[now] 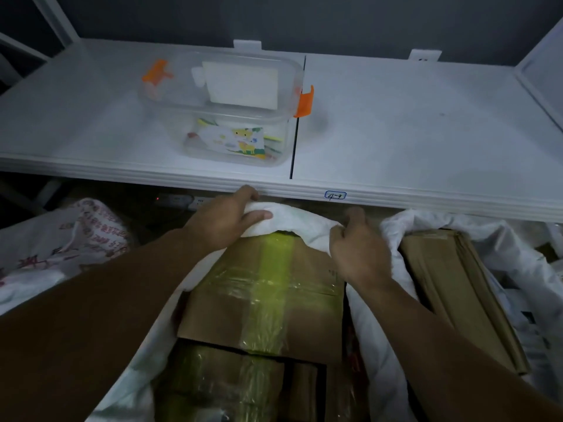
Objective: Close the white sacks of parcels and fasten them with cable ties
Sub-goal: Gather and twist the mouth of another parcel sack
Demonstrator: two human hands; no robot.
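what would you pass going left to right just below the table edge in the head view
printed sack → left hand → white sack rim that both hands grip → right hand → open white sack of cardboard

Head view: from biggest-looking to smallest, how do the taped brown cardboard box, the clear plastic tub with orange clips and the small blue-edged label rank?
1. taped brown cardboard box and clear plastic tub with orange clips: about alike; box nearer, so unranked.
2. small blue-edged label.
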